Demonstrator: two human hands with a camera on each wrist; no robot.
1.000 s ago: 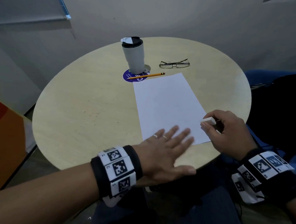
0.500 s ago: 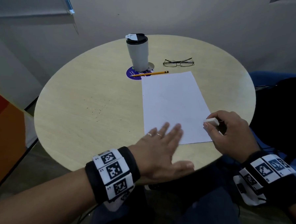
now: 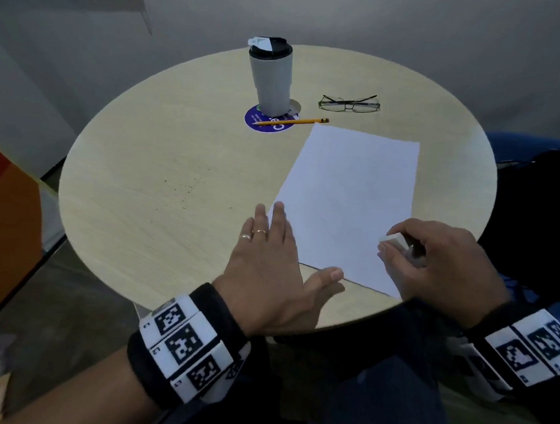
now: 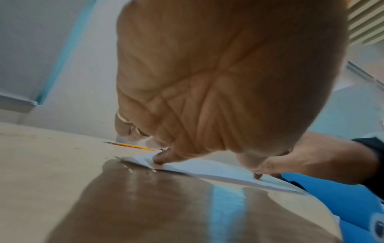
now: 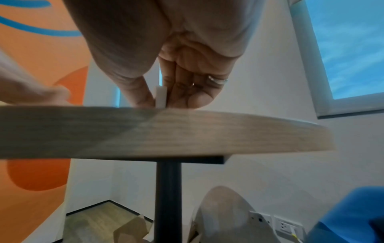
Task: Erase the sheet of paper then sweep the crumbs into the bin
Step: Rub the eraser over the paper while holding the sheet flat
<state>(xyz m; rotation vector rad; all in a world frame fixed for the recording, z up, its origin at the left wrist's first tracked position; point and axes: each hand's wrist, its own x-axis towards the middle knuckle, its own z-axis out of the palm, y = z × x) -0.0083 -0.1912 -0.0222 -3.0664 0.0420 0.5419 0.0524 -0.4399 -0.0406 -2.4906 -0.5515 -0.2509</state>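
Note:
A white sheet of paper (image 3: 349,201) lies skewed on the round wooden table (image 3: 161,198), its near right corner at the table's edge. My left hand (image 3: 271,257) lies flat with straight fingers on the sheet's near left corner (image 4: 145,162). My right hand (image 3: 436,255) pinches a white eraser (image 3: 393,241) between thumb and fingers over the sheet's near right part; the right wrist view shows the eraser (image 5: 161,97) upright just above the table rim. Dark crumbs (image 3: 186,190) are scattered on the table left of the sheet.
A grey tumbler (image 3: 272,79) with a black lid stands on a blue coaster (image 3: 257,119) at the back. A yellow pencil (image 3: 291,122) lies beside it, glasses (image 3: 349,104) to its right. A blue seat (image 4: 336,197) is at right. No bin shows.
The sheet has turned clockwise, so its far end now points right. My left hand slid to the sheet's left corner. My right hand keeps the eraser and stays over the sheet's near right part.

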